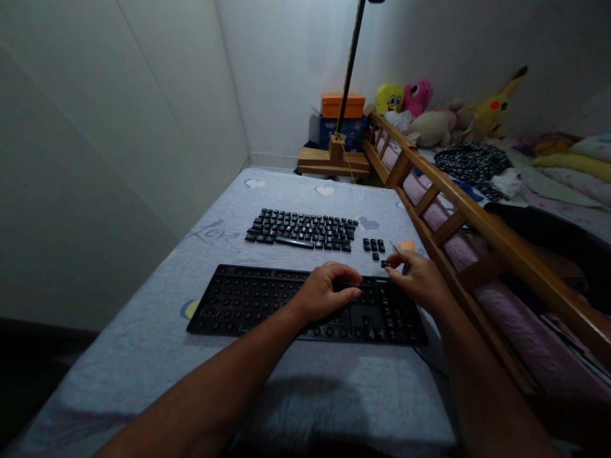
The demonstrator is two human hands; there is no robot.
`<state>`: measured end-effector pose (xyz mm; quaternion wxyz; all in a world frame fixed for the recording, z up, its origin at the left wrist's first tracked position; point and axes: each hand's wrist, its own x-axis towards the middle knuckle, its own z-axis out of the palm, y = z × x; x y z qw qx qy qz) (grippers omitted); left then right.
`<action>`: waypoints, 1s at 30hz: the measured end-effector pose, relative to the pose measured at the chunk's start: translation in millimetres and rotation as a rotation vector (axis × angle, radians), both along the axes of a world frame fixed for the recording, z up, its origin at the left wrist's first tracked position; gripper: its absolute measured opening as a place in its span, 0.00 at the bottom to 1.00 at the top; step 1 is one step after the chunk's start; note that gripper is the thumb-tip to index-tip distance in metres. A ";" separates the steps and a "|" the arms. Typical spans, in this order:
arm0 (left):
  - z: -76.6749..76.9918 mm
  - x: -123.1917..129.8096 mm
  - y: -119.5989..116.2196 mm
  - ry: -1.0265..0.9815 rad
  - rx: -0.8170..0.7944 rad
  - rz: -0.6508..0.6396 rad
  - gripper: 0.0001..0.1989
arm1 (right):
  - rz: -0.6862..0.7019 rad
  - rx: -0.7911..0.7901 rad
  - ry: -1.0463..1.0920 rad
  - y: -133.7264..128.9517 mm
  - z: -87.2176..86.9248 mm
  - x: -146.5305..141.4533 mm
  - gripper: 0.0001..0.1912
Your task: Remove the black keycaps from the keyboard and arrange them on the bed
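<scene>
A black keyboard (267,275) lies across the cloth, most of its keycaps off and bare key mounts showing. Some caps are still seated on its number pad (394,318). My left hand (327,289) rests over the keyboard's middle, thumb and fingers apart, with nothing visible between them. Beyond the keyboard's right end, my right hand (417,277) is closed around a thin, light-coloured pointed tool (396,248). Its fingertips are at a small black keycap (384,263); whether they pinch it I cannot tell. Loose keycaps (305,228) lie in keyboard order behind, with a smaller group (373,245) to their right.
A wooden bed rail (458,210) runs along the right side, soft toys and bedding behind it. An orange piece (407,245) lies beyond my right hand. The keyboard's cable (429,361) trails off to the right. At the back stands a wooden-based pole (337,152) near boxes (342,105).
</scene>
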<state>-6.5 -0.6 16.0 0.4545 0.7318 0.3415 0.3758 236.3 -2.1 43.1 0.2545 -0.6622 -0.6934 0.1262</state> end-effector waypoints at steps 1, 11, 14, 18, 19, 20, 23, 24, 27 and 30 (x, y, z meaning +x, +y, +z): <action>0.2 -0.1 -0.3 0.007 0.020 0.004 0.08 | -0.009 -0.007 -0.016 8.1 -3.3 6.5 0.08; -0.9 0.8 -2.1 0.064 0.182 0.058 0.05 | -0.084 -0.074 -0.143 43.6 -27.0 24.0 0.08; -1.2 1.2 -2.7 0.069 0.195 0.058 0.05 | -0.082 -0.076 -0.144 43.7 -30.2 22.4 0.08; -1.6 1.2 -2.5 0.081 0.194 0.077 0.05 | -0.071 -0.073 -0.140 40.4 -29.8 21.0 0.09; -1.8 1.2 -2.4 0.083 0.194 0.084 0.05 | -0.068 -0.073 -0.139 39.3 -29.2 20.7 0.09; -2.0 1.2 -2.2 0.085 0.195 0.090 0.05 | -0.065 -0.073 -0.137 38.2 -28.6 20.3 0.09; -2.5 1.4 -2.1 0.090 0.194 0.103 0.05 | -0.046 -0.068 -0.133 35.9 -27.9 18.1 0.09; -2.6 1.5 -2.2 0.092 0.191 0.106 0.05 | -0.038 -0.063 -0.132 35.5 -28.2 16.9 0.10; -3.2 1.5 -2.3 0.097 0.187 0.116 0.05 | -0.007 -0.047 -0.135 35.3 -30.0 12.5 0.10; -3.7 1.4 -2.0 0.103 0.193 0.116 0.05 | 0.021 -0.050 -0.146 36.1 -31.5 7.2 0.09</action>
